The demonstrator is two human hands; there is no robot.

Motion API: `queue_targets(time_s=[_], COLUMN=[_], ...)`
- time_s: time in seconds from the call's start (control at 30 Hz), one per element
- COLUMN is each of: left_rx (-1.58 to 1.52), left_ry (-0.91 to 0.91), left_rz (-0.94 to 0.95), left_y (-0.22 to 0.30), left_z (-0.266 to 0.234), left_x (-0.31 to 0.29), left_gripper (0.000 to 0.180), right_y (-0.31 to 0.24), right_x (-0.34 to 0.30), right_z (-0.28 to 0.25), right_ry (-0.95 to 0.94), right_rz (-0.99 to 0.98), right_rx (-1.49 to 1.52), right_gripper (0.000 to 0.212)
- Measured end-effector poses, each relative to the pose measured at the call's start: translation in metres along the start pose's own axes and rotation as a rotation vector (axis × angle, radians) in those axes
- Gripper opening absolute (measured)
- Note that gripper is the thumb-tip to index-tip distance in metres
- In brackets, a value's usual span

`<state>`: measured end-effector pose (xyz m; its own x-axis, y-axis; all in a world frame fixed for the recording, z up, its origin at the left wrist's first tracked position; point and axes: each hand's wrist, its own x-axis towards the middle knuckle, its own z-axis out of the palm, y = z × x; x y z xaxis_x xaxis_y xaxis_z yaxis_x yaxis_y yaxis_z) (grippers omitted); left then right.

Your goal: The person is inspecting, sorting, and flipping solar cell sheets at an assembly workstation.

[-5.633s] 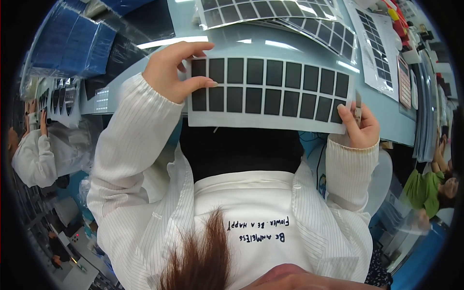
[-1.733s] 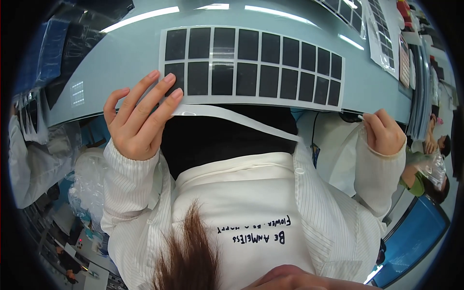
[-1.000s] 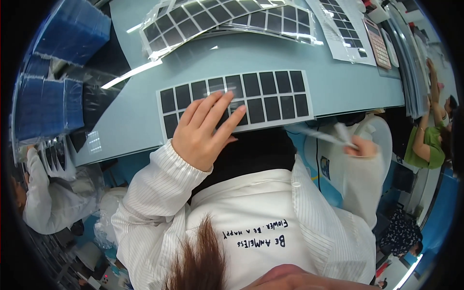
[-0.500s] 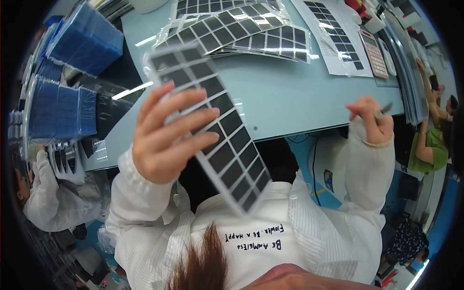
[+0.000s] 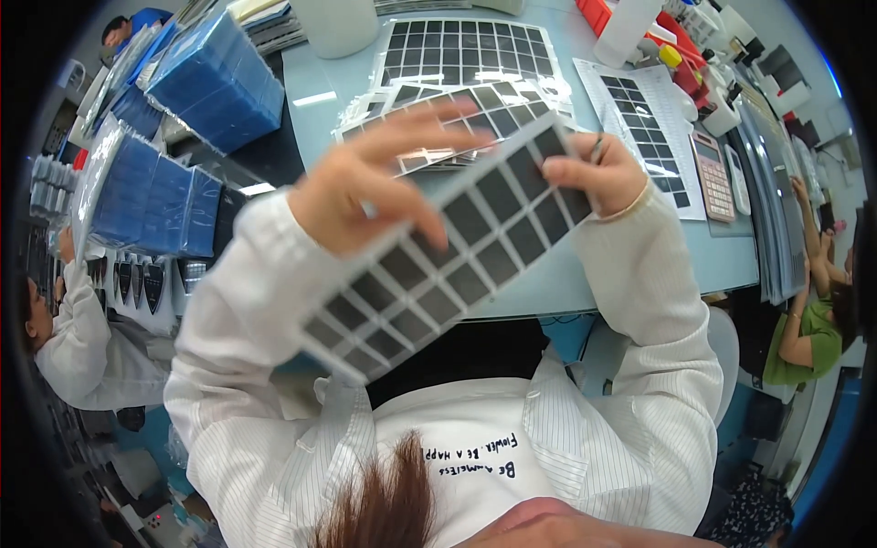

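- A big pale blue worktop (image 5: 726, 256) is under the pile of sheets (image 5: 512, 110) and goes out past it on all sides.
- Two blue bundles (image 5: 215, 87) in clear wrap sit well to the left of the pile.
- The held sheet (image 5: 470, 247) is white with two rows of dark squares. It is up in the air, in front of the pile, on the person's side. It slants, with its right end higher up, close to the pile, and its left end down by the white shirt (image 5: 438, 411).
- A wide sheet (image 5: 466, 46) with lots of dark squares lies just behind the pile.
- A white paper (image 5: 681, 151) with a strip of dark squares on it lies to the right of the pile.
- A pale tub (image 5: 336, 27) stands behind the pile, on its left.
- The left hand (image 5: 379, 178) is in front of the pile and hides some of it. Its fingers are spread wide over the held sheet. They are blurry, so I cannot tell if they touch it.
- The right hand (image 5: 603, 173) is in front of the pile, on its right. Its fingers are closed on the top right corner of the held sheet, thumb on top.
- A pink calculator (image 5: 713, 178) lies farther right of the pile, past the white paper.
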<state>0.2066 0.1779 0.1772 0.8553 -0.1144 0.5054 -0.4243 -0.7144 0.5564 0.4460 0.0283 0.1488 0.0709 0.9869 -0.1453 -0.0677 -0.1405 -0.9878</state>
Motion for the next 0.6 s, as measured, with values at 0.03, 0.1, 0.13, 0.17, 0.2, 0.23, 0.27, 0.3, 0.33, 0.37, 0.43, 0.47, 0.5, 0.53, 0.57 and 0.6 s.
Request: queue_targets(time_s=[0.03, 0.1, 0.13, 0.17, 0.2, 0.23, 0.27, 0.3, 0.33, 0.37, 0.43, 0.47, 0.5, 0.53, 0.57, 0.6], left_rx=[0.153, 0.273, 0.24, 0.242, 0.219, 0.196, 0.216, 0.226, 0.237, 0.232, 0.438, 0.434, 0.494, 0.555, 0.546, 0.544], left_ry=[0.022, 0.023, 0.008, 0.009, -0.015, -0.038, -0.075, -0.078, -0.08, -0.101, -0.145, -0.147, -0.189, -0.23, -0.254, -0.253], left_rz=[-0.044, -0.203, -0.331, -0.328, -0.478, -0.629, -0.584, -0.559, -0.533, -0.496, -0.422, -0.412, -0.455, -0.498, -0.516, -0.513], left_y=[-0.009, -0.028, -0.035, -0.036, -0.039, -0.041, -0.049, -0.056, -0.063, -0.073, -0.089, -0.091, -0.088, -0.087, -0.087, -0.088], left_z=[-0.019, -0.064, -0.08, -0.084, -0.087, -0.089, -0.081, -0.066, -0.048, -0.033, -0.005, 0.002, 0.009, 0.014, 0.012, 0.011], left_x=[0.001, 0.0, -0.005, -0.005, -0.003, 0.0, 0.001, -0.001, -0.002, -0.002, -0.001, 0.006, 0.012, 0.017, 0.022, 0.026], left_gripper=[0.022, 0.028, 0.032, 0.032, 0.03, 0.031, 0.055, 0.067, 0.079, 0.091, 0.114, 0.114, 0.115, 0.117, 0.117, 0.117], right_y=[-0.008, -0.013, -0.008, -0.004, 0.001, 0.006, 0.01, 0.013, 0.011, 0.008, -0.001, 0.003, 0.011, 0.017, 0.019, 0.022], right_x=[-0.001, 0.004, 0.013, 0.02, 0.027, 0.034, 0.04, 0.045, 0.047, 0.051, 0.056, 0.057, 0.059, 0.059, 0.06, 0.058], right_z=[0.001, -0.014, -0.022, -0.031, -0.036, -0.04, -0.043, -0.046, -0.048, -0.047, -0.048, -0.054, -0.061, -0.068, -0.073, -0.075], right_ry=[0.101, 0.292, 0.369, 0.418, 0.423, 0.488, 0.551, 0.501, 0.502, 0.478, 0.501, 0.512, 0.522, 0.532, 0.531, 0.533], right_rz=[0.031, 0.031, 0.024, 0.027, 0.025, 0.018, 0.011, -0.025, -0.027, 0.036, 0.168, 0.171, 0.119, 0.067, 0.124, 0.125], right_rx=[0.193, 0.205, 0.167, 0.162, 0.164, 0.082, -0.004, -0.129, -0.128, -0.241, -0.54, -0.541, -0.632, -0.724, -0.715, -0.717], right_gripper=[0.025, 0.024, 0.024, 0.026, 0.026, 0.026, 0.026, 0.028, 0.028, 0.03, 0.04, 0.04, 0.041, 0.043, 0.049, 0.049])
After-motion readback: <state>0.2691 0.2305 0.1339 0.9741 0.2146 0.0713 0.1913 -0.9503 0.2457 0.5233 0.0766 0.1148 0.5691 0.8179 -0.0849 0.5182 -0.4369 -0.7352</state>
